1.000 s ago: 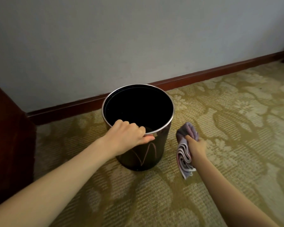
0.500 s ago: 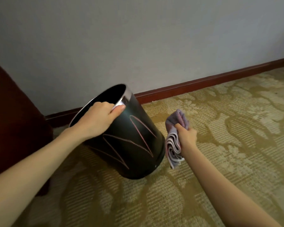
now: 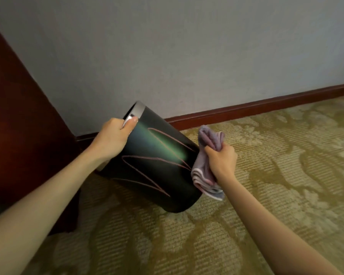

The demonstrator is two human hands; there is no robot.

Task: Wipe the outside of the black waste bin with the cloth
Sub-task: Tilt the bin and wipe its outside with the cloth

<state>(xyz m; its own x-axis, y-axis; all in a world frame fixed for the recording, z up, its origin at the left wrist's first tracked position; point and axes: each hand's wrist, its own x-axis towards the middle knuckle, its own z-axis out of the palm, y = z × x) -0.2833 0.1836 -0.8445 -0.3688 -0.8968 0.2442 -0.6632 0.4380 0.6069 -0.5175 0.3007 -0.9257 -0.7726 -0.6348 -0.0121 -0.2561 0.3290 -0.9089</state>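
The black waste bin [image 3: 155,167] lies in the middle of the frame. It is tilted strongly: its silver rim [image 3: 137,110] points to the upper left, and only the low edge of its bottom rests on the patterned carpet [image 3: 266,195]. The left hand [image 3: 113,140] grasps the rim, with the thumb on the outside, and holds the bin in this lean. The right hand [image 3: 222,162] is clenched around a folded lilac cloth [image 3: 204,172], just at the right of the bin's lower part. The cloth seems to touch the side near the bottom, but from this angle I cannot be sure of real contact.

In my judgement the task is at its very beginning. The bin is made ready, with one side turned up, but no wiped area can be recognised. The green shine on the black surface is probably only a reflection. Nearly all the wiping is left: this upper side first, and then the bin must be turned for the other sides.

Behind it are a grey wall [image 3: 187,56], a red-brown skirting board [image 3: 266,105] and dark wooden furniture [image 3: 18,126] at the left edge.
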